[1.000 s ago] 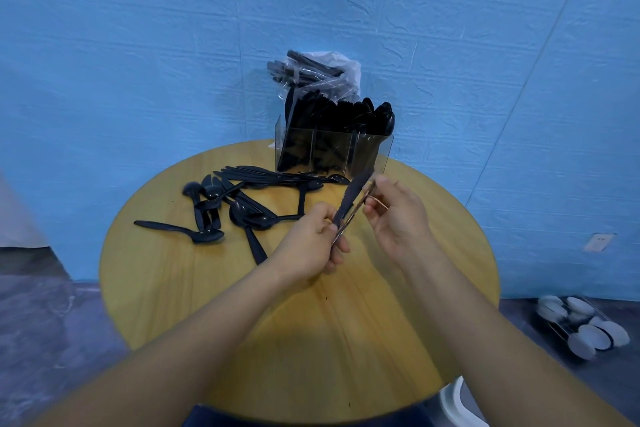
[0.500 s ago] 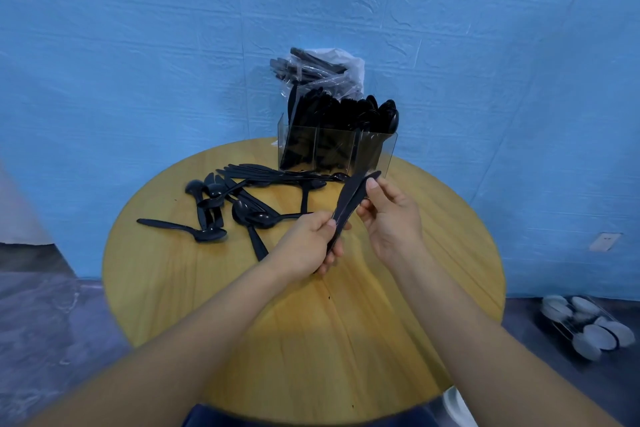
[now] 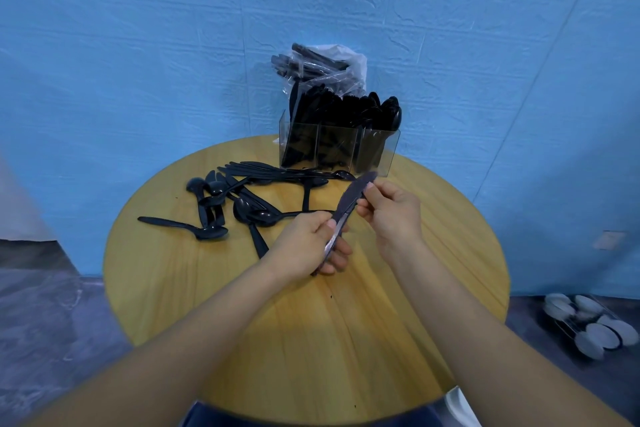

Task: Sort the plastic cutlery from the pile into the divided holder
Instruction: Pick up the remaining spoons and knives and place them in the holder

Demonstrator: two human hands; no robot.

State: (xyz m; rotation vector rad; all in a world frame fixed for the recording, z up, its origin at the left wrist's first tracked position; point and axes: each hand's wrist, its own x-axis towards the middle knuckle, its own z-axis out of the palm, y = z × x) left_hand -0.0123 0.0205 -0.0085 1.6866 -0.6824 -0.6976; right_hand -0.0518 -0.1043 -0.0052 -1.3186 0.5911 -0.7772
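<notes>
Fingers of the left hand (image 3: 308,243) are curled round the handle end of a black knife (image 3: 346,211), while its blade is pinched by the right hand (image 3: 391,211) above the round table (image 3: 311,340). Loose cutlery pile (image 3: 242,204) is seen left; the divided holder (image 3: 337,149) stands behind, packed.

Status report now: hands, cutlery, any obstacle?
Left hand and right hand both hold black knives. Holder beyond, nearly full. Nothing between.
</notes>
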